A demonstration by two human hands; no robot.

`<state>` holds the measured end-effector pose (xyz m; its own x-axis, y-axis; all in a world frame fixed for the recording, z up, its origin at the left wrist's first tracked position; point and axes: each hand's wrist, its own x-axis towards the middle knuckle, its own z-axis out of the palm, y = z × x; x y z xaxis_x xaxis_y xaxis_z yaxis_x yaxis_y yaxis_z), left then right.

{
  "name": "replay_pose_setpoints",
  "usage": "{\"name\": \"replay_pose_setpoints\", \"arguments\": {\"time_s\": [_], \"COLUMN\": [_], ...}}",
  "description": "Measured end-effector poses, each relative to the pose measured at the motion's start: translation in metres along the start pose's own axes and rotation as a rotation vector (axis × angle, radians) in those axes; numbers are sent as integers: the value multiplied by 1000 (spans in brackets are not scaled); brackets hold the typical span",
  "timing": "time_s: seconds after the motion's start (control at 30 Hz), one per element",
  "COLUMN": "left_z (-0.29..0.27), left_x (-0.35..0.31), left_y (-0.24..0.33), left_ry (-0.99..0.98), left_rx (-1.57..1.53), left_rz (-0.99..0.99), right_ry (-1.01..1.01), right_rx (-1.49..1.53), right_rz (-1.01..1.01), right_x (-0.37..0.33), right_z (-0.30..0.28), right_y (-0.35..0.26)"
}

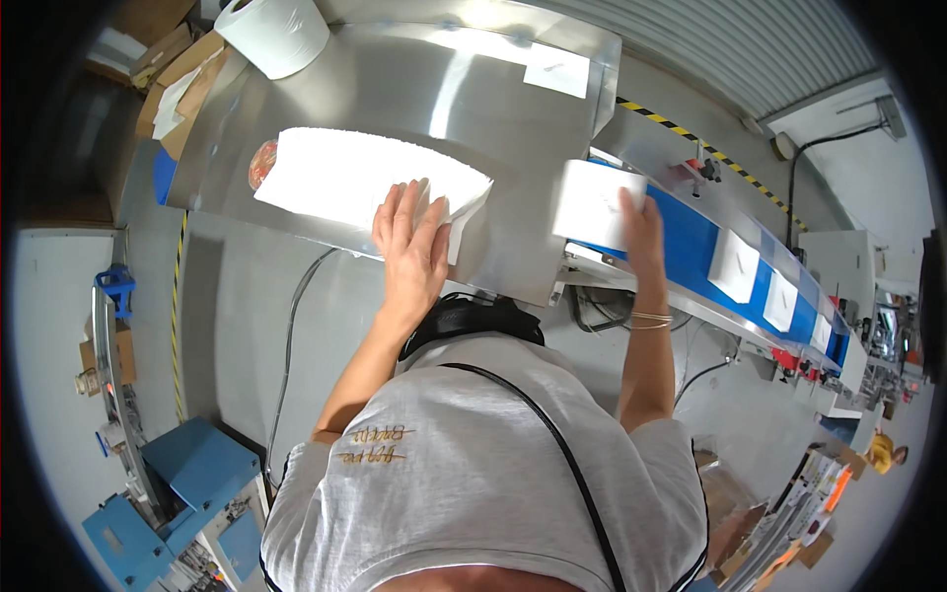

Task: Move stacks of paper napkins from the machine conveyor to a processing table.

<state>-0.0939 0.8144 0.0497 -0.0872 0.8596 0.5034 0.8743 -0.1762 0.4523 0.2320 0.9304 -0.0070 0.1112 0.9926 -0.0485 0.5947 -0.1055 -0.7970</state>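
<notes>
— On the steel table (pixel 395 89), what is under the left hand (pixel 412 247)?
— White paper sheets (pixel 345 178), a stack lying flat. The hand presses down on its near corner, fingers straight and slightly spread, clamped on nothing.
— And the right hand (pixel 641 232)?
— It rests against a folded white pack (pixel 592 205) standing at the start of the blue conveyor belt (pixel 695 242). The fingers lie flat on the pack's side; whether the thumb wraps behind it I cannot tell.
— How many packs ride the belt?
— Three more white ones beyond it, spaced apart: the nearest (pixel 735 264), the second (pixel 781 299) and the third (pixel 821 333). Four counted with the one at the hand.
— Any containers?
— Open cardboard boxes (pixel 182 84) at the far left of the table, with white paper sticking out of one. One big white paper roll (pixel 274 32) stands beside them.
— Anything else on the steel?
— One small white slip (pixel 557 69) near the far edge, and something round and reddish (pixel 262 163) peeking from under the sheets' left end.
</notes>
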Motion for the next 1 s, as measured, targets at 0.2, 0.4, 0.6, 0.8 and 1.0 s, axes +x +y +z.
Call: {"name": "replay_pose_setpoints", "arguments": {"time_s": [0.2, 0.4, 0.6, 0.8, 1.0], "left_z": [4, 2, -7, -7, -4], "left_x": [-1, -2, 7, 9, 9], "left_y": [3, -1, -6, -13, -12], "left_ry": [37, -24, -40, -7, 34], "left_rx": [11, -37, -25, 0, -44], "left_rz": [-9, 66, -15, -24, -23], "right_ry": [586, -470, -647, 43, 450], "right_rx": [-808, -50, 504, 27, -778], "right_rz": [-223, -559, -79, 88, 26], "right_x": [-4, -37, -23, -1, -12], "right_z": [-26, 51, 76, -3, -16], "right_y": [13, -116, -83, -4, -16]}}
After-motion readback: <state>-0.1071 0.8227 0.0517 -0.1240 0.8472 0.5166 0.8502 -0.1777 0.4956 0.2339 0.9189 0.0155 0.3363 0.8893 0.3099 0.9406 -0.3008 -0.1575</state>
